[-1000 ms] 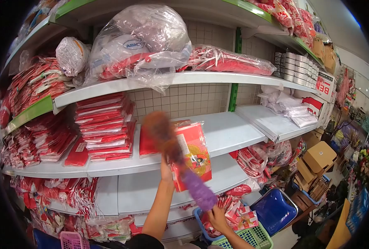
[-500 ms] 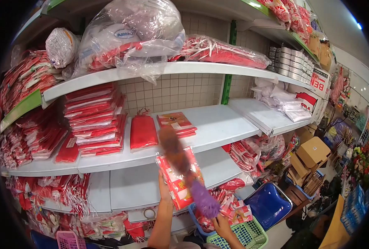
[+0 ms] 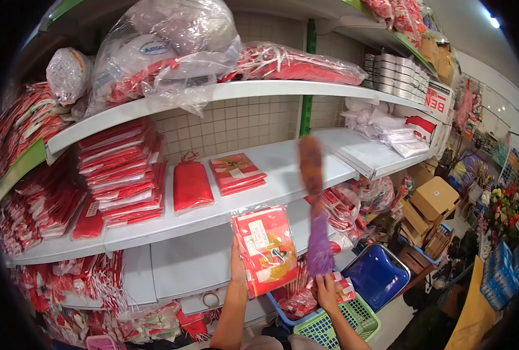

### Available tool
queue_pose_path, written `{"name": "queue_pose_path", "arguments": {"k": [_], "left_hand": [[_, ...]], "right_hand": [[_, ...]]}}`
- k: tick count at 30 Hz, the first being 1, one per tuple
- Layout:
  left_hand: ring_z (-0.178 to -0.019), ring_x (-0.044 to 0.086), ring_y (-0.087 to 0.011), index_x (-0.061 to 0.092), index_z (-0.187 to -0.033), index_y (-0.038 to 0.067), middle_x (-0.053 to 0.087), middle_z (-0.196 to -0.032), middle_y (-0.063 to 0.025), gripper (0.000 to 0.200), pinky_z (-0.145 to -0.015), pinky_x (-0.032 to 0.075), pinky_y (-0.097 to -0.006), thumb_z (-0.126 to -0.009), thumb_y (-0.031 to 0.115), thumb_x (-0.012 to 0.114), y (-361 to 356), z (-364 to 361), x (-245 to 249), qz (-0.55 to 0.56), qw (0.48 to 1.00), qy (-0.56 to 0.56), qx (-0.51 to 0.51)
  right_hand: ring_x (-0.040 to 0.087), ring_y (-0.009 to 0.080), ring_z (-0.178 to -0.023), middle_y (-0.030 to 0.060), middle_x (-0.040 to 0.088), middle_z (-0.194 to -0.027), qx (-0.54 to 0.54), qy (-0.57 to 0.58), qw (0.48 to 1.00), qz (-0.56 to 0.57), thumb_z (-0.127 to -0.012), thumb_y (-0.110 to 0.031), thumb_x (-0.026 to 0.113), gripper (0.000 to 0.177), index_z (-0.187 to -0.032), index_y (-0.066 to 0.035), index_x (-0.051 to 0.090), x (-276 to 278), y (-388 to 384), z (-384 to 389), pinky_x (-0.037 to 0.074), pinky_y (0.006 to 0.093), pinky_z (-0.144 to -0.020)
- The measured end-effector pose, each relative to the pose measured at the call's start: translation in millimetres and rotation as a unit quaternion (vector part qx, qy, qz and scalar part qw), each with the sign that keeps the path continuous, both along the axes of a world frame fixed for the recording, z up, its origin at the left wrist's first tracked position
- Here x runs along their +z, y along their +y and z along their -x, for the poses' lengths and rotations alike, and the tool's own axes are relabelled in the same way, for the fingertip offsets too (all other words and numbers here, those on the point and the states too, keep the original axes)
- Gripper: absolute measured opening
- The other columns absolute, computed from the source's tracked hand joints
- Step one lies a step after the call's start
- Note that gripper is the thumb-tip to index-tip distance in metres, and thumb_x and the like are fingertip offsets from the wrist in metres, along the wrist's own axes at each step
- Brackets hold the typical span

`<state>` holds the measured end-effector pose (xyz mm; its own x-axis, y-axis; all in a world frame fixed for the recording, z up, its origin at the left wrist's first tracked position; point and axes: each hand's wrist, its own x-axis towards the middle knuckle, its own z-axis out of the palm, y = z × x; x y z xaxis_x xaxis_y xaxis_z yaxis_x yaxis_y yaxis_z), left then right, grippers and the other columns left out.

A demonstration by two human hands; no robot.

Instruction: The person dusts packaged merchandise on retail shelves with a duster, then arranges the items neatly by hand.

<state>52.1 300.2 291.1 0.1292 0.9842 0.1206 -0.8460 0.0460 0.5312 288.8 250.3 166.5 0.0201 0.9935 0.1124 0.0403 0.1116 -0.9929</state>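
Observation:
My left hand (image 3: 236,266) is closed on the left edge of a red plastic-wrapped packet (image 3: 265,248) with a white label and a yellow design, in front of the shelf edge. My right hand (image 3: 326,291), fingers wrapped round its lower end, grips a duster (image 3: 319,245) with purple fibres below and a blurred brown top, held upright. On the middle shelf (image 3: 294,175) lie a small stack of similar red packets (image 3: 236,173) and, left of it, a plain red packet (image 3: 191,185).
Tall stacked red packets (image 3: 122,175) stand at left. Big clear bags (image 3: 166,55) fill the upper shelf. Below my right hand are a green basket (image 3: 358,318) and a blue stool seat (image 3: 377,275). Cardboard boxes (image 3: 434,198) stand at right.
The duster has swung right and more upright, away from the packet. The packet in my left hand has moved right and now shows its label and design. The view has shifted slightly.

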Motion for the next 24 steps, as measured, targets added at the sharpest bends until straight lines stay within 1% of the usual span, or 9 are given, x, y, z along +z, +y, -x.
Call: {"name": "queue_pose_path", "arguments": {"k": [3,6,9,10,13,15,18,21,24], "left_hand": [[-0.107,0.056,-0.0249,0.040,-0.131,0.005,0.053,-0.124,-0.0136,0.061,-0.091,0.047,-0.0381,-0.093,0.052,0.036,1.0,-16.6,-9.6,0.034,0.999,0.024,-0.029],[-0.107,0.056,-0.0233,0.043,-0.129,0.004,0.052,-0.125,-0.0135,0.060,-0.093,0.045,-0.0353,-0.093,0.051,0.037,7.0,-32.9,-26.2,0.052,0.996,0.056,-0.054],[-0.106,0.056,-0.0225,0.043,-0.129,0.002,0.053,-0.123,-0.0136,0.060,-0.093,0.043,-0.0339,-0.094,0.051,0.036,17.0,-38.1,-37.0,0.013,0.966,0.252,-0.059],[-0.101,0.057,-0.0202,0.045,-0.128,0.004,0.057,-0.116,-0.0134,0.054,-0.089,0.043,-0.0330,-0.095,0.046,0.037,16.1,-35.2,-31.3,-0.008,0.948,0.316,-0.030],[-0.095,0.057,-0.0185,0.049,-0.125,0.008,0.059,-0.109,-0.0117,0.045,-0.083,0.045,-0.0320,-0.095,0.040,0.041,16.4,-37.8,-33.4,-0.053,0.894,0.427,0.125],[-0.092,0.056,-0.0166,0.050,-0.125,0.010,0.059,-0.107,-0.0093,0.043,-0.079,0.045,-0.0298,-0.095,0.039,0.039,14.2,-40.6,-35.4,-0.046,0.881,0.463,0.087],[-0.105,0.052,-0.0188,0.041,-0.134,0.012,0.054,-0.118,-0.0108,0.051,-0.085,0.043,-0.0320,-0.095,0.045,0.033,15.2,-53.3,-46.6,-0.033,0.897,0.436,-0.070],[-0.117,0.044,-0.0216,0.031,-0.140,0.012,0.046,-0.130,-0.0114,0.057,-0.095,0.038,-0.0354,-0.095,0.048,0.029,4.5,-82.5,-52.4,-0.006,0.975,0.177,-0.132],[-0.121,0.041,-0.0254,0.028,-0.140,0.008,0.040,-0.135,-0.0132,0.062,-0.101,0.034,-0.0366,-0.095,0.050,0.030,43.1,-82.0,-115.6,-0.045,0.987,0.113,-0.110]], "right_hand": [[0.060,0.0224,-0.073,0.0083,0.061,-0.093,0.088,0.358,0.927,0.068,-0.093,-0.036,0.046,0.035,-0.112,-0.007,0.046,-0.7,7.9,1.5,0.048,0.0346,-0.064],[0.057,0.0213,-0.105,0.0127,0.053,-0.119,0.055,0.456,0.887,0.045,-0.091,-0.030,0.052,0.053,-0.133,-0.003,0.034,36.1,2.0,37.2,0.048,0.0314,-0.089],[0.058,0.0204,-0.101,0.0121,0.055,-0.116,0.039,0.267,0.962,0.046,-0.086,-0.018,0.059,0.052,-0.130,-0.001,0.036,60.9,-1.5,37.3,0.049,0.0317,-0.086],[0.059,0.0190,-0.100,0.0110,0.056,-0.114,0.026,0.304,0.948,0.087,-0.081,-0.007,0.062,0.051,-0.127,-0.001,0.040,69.3,-3.6,33.2,0.049,0.0307,-0.085],[0.058,0.0184,-0.098,0.0095,0.058,-0.109,-0.044,0.255,0.965,0.041,-0.081,-0.006,0.060,0.044,-0.123,-0.002,0.045,61.8,5.3,19.3,0.049,0.0302,-0.083],[0.057,0.0155,-0.096,0.0070,0.059,-0.106,-0.082,0.188,0.979,-0.015,-0.082,-0.008,0.060,0.040,-0.120,-0.003,0.048,61.2,8.1,12.9,0.045,0.0279,-0.083],[0.053,0.0156,-0.098,0.0067,0.057,-0.108,-0.122,0.019,0.991,-0.057,-0.085,-0.017,0.061,0.041,-0.120,-0.001,0.047,82.2,3.0,10.2,0.040,0.0276,-0.087],[0.052,0.0144,-0.091,0.0075,0.056,-0.100,-0.114,-0.102,0.975,-0.163,-0.088,-0.022,0.059,0.038,-0.117,-0.002,0.046,105.1,-9.1,35.8,0.042,0.0265,-0.081],[0.059,0.0257,-0.085,0.0160,0.059,-0.098,-0.098,-0.116,0.969,-0.196,-0.091,-0.029,0.054,0.041,-0.117,0.001,0.044,93.5,-13.9,62.8,0.046,0.0347,-0.075]]}}
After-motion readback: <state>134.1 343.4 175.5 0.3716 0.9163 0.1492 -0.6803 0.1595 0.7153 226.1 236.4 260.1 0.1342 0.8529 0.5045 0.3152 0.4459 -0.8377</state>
